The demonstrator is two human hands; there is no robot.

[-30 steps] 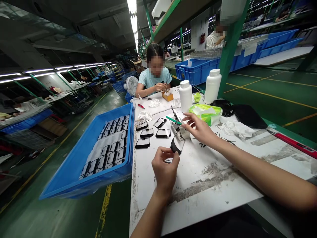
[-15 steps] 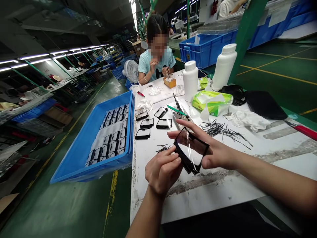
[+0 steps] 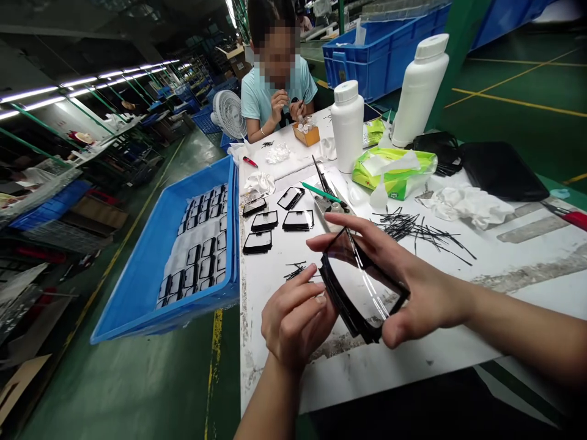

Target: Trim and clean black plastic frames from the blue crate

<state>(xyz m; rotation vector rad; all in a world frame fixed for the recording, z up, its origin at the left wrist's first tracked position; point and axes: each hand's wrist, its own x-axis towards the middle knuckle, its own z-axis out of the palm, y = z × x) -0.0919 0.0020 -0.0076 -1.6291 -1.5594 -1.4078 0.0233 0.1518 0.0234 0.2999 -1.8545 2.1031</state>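
Black-framed glass panel now lifted nearer my view, tilted above near edge of desk. Right hand spread wide, pinching panel between fingers along top edge and thumb at lower edge. Left hand curled beside panel's left edge; contact unclear. Loose black strips lie just beyond.

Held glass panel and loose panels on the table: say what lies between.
Head view: a few thin black strips on the white sheet, between the held panel and the loose panels.
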